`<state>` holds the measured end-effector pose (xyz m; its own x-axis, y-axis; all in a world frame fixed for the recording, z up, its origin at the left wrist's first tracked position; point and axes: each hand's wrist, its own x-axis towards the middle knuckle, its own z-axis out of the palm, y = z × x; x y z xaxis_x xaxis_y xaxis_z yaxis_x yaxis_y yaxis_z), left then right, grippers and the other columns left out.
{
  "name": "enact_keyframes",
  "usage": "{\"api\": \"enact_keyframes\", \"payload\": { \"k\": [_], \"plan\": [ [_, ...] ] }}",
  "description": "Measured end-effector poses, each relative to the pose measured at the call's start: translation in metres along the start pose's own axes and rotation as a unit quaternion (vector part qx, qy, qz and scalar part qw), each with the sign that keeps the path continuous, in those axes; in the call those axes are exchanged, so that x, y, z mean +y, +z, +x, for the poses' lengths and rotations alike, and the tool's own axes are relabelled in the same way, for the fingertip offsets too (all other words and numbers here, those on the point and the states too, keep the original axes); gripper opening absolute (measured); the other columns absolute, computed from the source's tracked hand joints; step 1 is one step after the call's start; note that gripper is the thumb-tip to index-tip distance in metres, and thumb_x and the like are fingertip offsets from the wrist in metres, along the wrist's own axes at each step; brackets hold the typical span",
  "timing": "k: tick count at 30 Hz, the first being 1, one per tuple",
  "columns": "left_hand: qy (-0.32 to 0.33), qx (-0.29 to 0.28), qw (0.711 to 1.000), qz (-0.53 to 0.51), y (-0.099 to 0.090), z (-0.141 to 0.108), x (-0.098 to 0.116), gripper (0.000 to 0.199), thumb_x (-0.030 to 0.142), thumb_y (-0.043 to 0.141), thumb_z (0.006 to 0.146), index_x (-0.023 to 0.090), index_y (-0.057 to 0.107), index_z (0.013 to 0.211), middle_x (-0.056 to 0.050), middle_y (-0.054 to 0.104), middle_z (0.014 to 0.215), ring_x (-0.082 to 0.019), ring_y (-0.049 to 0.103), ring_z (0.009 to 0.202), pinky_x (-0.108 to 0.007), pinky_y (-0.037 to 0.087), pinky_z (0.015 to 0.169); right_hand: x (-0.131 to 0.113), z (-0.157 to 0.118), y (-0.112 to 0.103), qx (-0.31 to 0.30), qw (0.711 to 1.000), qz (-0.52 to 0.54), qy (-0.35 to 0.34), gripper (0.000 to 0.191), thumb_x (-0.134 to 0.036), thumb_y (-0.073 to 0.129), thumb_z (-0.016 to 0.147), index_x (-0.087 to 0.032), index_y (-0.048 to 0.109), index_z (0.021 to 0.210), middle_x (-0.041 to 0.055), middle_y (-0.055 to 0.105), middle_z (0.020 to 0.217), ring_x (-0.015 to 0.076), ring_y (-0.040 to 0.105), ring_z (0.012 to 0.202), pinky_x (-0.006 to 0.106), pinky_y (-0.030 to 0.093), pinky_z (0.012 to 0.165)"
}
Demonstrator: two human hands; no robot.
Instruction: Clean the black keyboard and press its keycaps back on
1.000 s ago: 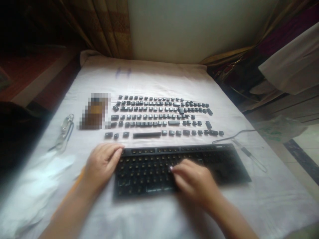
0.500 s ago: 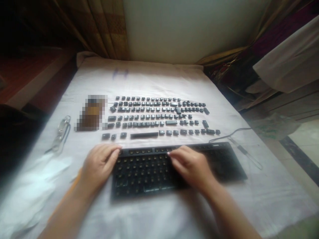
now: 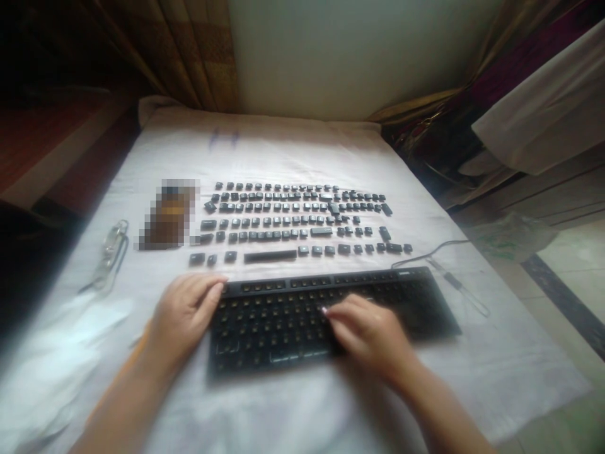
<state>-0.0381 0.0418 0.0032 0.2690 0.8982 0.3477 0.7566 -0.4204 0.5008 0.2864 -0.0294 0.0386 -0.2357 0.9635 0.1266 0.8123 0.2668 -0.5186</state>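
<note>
Keyboard (image 3: 283,334): right hand (image 3: 368,328) back over its middle rows

Half a second ago the fingertips were at the far row; now they sit nearer, together, gripping what I cannot tell. Work seems centred mid-board. The left hand (image 3: 182,309) clamps the far left corner. Rows of loose keycaps (image 3: 270,256) lie just beyond, all on pale cloth (image 3: 302,148).

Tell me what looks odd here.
The keyboard looks stripped: loose keys lie in rows on the cloth beyond it. One key at a row's left end sits askew, turned against its neighbours.
</note>
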Motion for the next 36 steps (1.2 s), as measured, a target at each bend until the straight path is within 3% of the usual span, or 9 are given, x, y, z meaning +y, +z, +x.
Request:
{"api": "enact_keyframes", "payload": {
  "k": [11,18,27,36],
  "plan": [
    [-0.009,-0.001,1.0,0.002,0.002,-0.001,-0.002,0.033,0.046,0.045,0.097,0.025,0.07,0.097,-0.003,0.075,0.096,-0.023,0.066,0.094,-0.038,0.05,0.09,-0.005,-0.018,0.0,0.013,0.999,-0.042,-0.014,0.022,-0.014,0.054,0.087,-0.022,0.074,0.09,0.0027,0.071,0.078,0.0126,0.066,0.066,0.021,0.05,0.061],
    [-0.004,-0.004,1.0,0.0,0.003,0.0,-0.002,0.033,0.045,0.045,0.096,0.025,0.07,0.097,-0.004,0.075,0.094,-0.023,0.065,0.093,-0.038,0.049,0.09,-0.01,-0.02,-0.003,0.103,0.995,0.0,0.011,0.02,-0.018,0.053,0.089,-0.021,0.072,0.086,0.0031,0.07,0.074,0.0138,0.065,0.064,0.024,0.05,0.062],
    [0.006,0.002,1.0,0.001,0.004,0.0,-0.002,0.036,0.044,0.043,0.097,0.022,0.071,0.097,-0.006,0.075,0.095,-0.023,0.065,0.093,-0.037,0.049,0.089,-0.022,-0.018,0.01,0.055,0.994,-0.09,0.017,0.018,-0.016,0.054,0.087,-0.02,0.071,0.083,0.0027,0.072,0.077,0.0152,0.068,0.067,0.023,0.048,0.061],
    [0.004,0.004,1.0,-0.002,0.005,0.001,-0.003,0.038,0.046,0.042,0.096,0.022,0.072,0.096,-0.005,0.075,0.095,-0.023,0.065,0.093,-0.037,0.049,0.089,-0.022,-0.025,0.015,0.064,0.996,-0.055,-0.032,0.019,-0.017,0.052,0.091,-0.019,0.071,0.088,0.0041,0.069,0.08,0.0142,0.067,0.069,0.022,0.049,0.064]
  ]
}}
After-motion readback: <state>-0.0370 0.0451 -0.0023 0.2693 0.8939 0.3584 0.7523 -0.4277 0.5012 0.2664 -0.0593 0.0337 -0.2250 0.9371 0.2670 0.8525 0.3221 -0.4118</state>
